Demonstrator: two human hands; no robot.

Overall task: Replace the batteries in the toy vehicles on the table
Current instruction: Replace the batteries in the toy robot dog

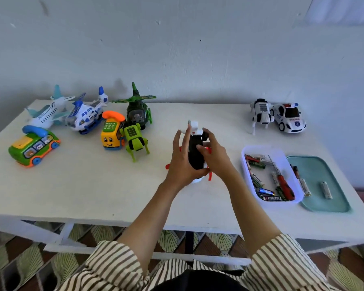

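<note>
Striped sleeves (111,261) are framing the bottom edge, with both forearms reaching over the near edge of the white table (93,185). Bare tabletop is lying open across the left foreground and just in front of the hands. Along the right edge a teal tray (315,171) is carrying spent batteries (326,190), and a white tray (243,162) is sitting against its left side, holding mixed batteries (257,164) and a red-handled screwdriver (283,184). A toy cluster (86,122) is crowding the far left corner. A white robot dog (261,112) and a police car (289,118) are standing just beside each other near the far right edge. At mid-table both hands are gripping an upturned toy helicopter (194,156). The left hand (181,162) is cupping its side with fingers stretched upward. The right hand (214,158) is curling round it, its thumb pressing the black underside.
</note>
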